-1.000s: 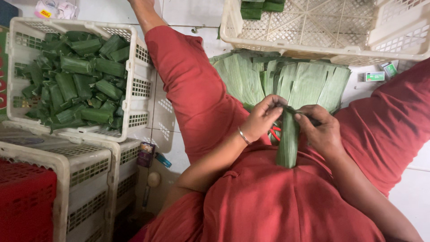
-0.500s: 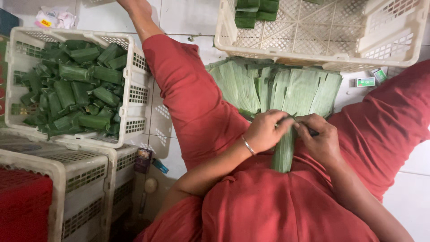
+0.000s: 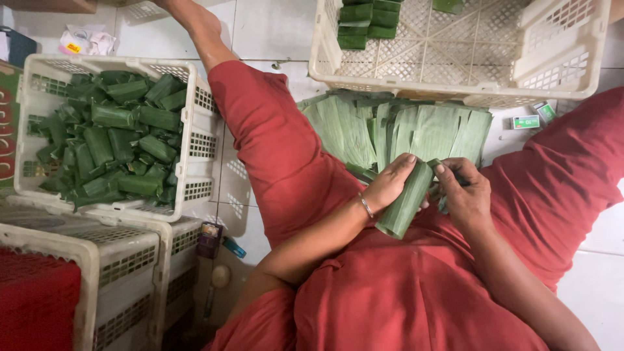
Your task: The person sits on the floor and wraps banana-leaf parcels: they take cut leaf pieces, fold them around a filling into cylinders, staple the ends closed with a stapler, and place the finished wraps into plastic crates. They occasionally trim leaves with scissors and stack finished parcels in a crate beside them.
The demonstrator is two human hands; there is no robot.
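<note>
White floor tiles point(image 3: 273, 26) show between the crates, with the seated person in red clothes filling the near half of the scene. At the near left stand perforated plastic crates, one with a red cloth point(image 3: 32, 305) over it. Just beyond them a cream lattice crate point(image 3: 195, 140) is heaped with short, glossy dark green leaf parcels point(image 3: 110, 149), lying every which way. A bare leg and foot stretch far past its right wall, the red trouser leg point(image 3: 273, 143) running between that crate and the middle.

On the floor between the legs lies a fanned stack of flat banana leaves point(image 3: 403, 130), pale green and finely ribbed, crowding right up against the far crate point(image 3: 455, 58), a wide cream basket with only a few parcels point(image 3: 367, 19) in its far left corner. The stack sits directly behind the hands.

Over the lap, the left hand point(image 3: 390, 185), a thin bangle at its wrist, curls its fingers round the leaf roll point(image 3: 406, 201), clamped on its side. This roll is a smooth green tube, its long axis slanting from near left up to far right. The right hand point(image 3: 465, 195) pinches the far upper end, fingertips together on the fold. A small green box point(image 3: 525, 121) lies on the tiles at the far right.
</note>
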